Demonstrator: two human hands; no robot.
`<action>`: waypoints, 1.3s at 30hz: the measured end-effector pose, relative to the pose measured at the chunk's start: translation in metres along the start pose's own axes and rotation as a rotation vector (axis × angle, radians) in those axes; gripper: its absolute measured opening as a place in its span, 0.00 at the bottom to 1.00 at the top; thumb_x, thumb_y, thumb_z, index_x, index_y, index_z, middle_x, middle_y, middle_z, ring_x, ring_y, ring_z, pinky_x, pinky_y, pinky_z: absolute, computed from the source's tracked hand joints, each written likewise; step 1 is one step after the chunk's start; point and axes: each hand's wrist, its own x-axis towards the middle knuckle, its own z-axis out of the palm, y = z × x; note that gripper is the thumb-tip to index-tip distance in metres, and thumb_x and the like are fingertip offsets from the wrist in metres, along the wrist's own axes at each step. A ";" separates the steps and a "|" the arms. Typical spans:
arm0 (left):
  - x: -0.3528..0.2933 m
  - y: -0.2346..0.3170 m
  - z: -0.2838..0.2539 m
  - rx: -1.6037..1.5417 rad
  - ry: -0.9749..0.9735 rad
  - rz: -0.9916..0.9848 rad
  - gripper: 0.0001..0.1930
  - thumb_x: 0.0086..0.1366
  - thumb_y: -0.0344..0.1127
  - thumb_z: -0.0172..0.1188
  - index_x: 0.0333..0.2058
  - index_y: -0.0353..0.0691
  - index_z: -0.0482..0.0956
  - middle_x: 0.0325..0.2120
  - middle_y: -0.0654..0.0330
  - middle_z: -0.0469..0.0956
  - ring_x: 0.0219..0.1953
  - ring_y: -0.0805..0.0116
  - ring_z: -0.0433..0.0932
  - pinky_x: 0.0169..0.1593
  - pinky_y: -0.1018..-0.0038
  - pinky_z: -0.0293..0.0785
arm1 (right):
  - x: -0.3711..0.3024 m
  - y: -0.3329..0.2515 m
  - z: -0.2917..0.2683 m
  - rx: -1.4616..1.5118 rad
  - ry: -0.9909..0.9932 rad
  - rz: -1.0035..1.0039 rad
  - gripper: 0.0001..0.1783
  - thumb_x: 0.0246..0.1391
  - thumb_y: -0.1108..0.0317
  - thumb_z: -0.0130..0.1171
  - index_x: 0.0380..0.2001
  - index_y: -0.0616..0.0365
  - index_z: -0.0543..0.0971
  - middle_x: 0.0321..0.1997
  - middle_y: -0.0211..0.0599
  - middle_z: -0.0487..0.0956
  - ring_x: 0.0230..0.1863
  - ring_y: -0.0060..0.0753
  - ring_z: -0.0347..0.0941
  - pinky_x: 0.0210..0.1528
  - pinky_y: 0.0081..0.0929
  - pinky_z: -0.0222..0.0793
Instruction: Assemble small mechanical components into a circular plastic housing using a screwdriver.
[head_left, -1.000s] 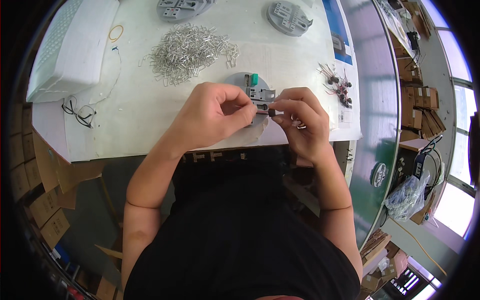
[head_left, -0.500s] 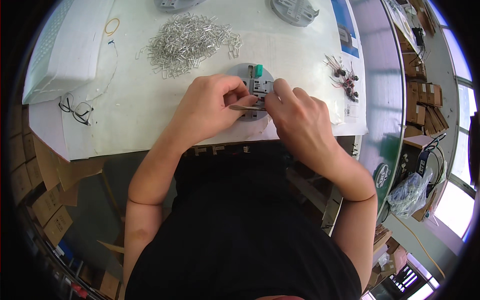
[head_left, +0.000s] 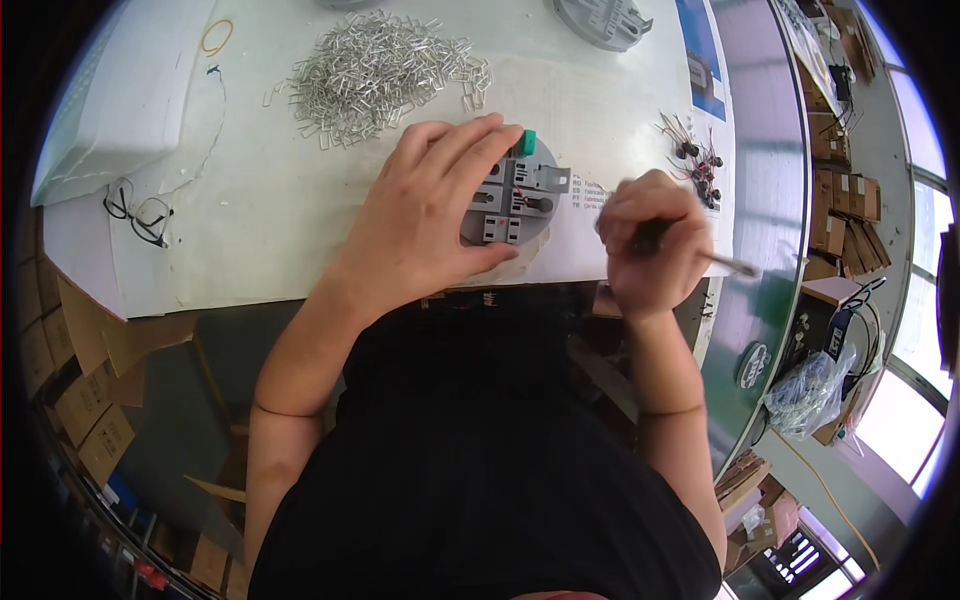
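A round grey plastic base [head_left: 549, 158] lies on the table, with raised fittings, a small black round part [head_left: 541, 204] with a red wire, and a green block [head_left: 527, 143] at its far edge. My left hand [head_left: 418, 205] lies over the base's left side. Its fingers stretch toward the green block and its thumb is spread out along the near rim. To the right, apart from the base, my blurred right hand [head_left: 655, 240] is closed around a slim tool [head_left: 735, 264] with a metal shaft pointing right. A dark part of it shows in the palm.
Beyond my left hand lies a heap of bent metal wire clips [head_left: 375, 75]. Another grey base [head_left: 603, 22] sits at the far edge. Small black parts with wires [head_left: 698, 165] lie at right. Eyeglasses [head_left: 140, 212] and white foam packaging [head_left: 130, 80] are at left.
My right hand has drawn away from the base to the right, taking the tool with it. My left hand has gone from pinching over the base to lying spread across its left side.
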 end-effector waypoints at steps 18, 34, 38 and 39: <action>0.009 0.026 -0.017 -0.073 0.189 0.159 0.56 0.40 0.34 0.86 0.71 0.52 0.69 0.60 0.46 0.68 0.61 0.42 0.72 0.61 0.52 0.78 | 0.023 -0.048 -0.027 0.913 0.356 0.241 0.32 0.80 0.40 0.43 0.35 0.58 0.77 0.26 0.29 0.69 0.24 0.23 0.64 0.25 0.26 0.58; 0.002 0.006 -0.006 -0.147 0.004 -0.174 0.60 0.38 0.45 0.91 0.71 0.37 0.71 0.48 0.50 0.83 0.47 0.55 0.83 0.48 0.63 0.82 | 0.015 -0.033 -0.021 -0.728 -0.455 0.254 0.14 0.66 0.63 0.66 0.30 0.58 0.76 0.25 0.40 0.77 0.27 0.53 0.77 0.28 0.46 0.70; -0.004 -0.006 0.012 -0.187 0.157 -0.074 0.62 0.36 0.46 0.92 0.71 0.36 0.71 0.39 0.53 0.85 0.40 0.58 0.83 0.44 0.64 0.82 | 0.014 -0.029 -0.007 -0.790 -0.501 0.257 0.15 0.65 0.62 0.67 0.28 0.55 0.75 0.24 0.39 0.76 0.26 0.51 0.79 0.26 0.47 0.71; -0.006 -0.007 0.014 -0.191 0.158 -0.078 0.62 0.36 0.46 0.92 0.71 0.36 0.71 0.39 0.53 0.85 0.40 0.58 0.83 0.44 0.64 0.82 | 0.013 -0.027 -0.005 -0.790 -0.507 0.258 0.15 0.65 0.62 0.67 0.28 0.55 0.75 0.24 0.39 0.76 0.26 0.51 0.79 0.26 0.47 0.71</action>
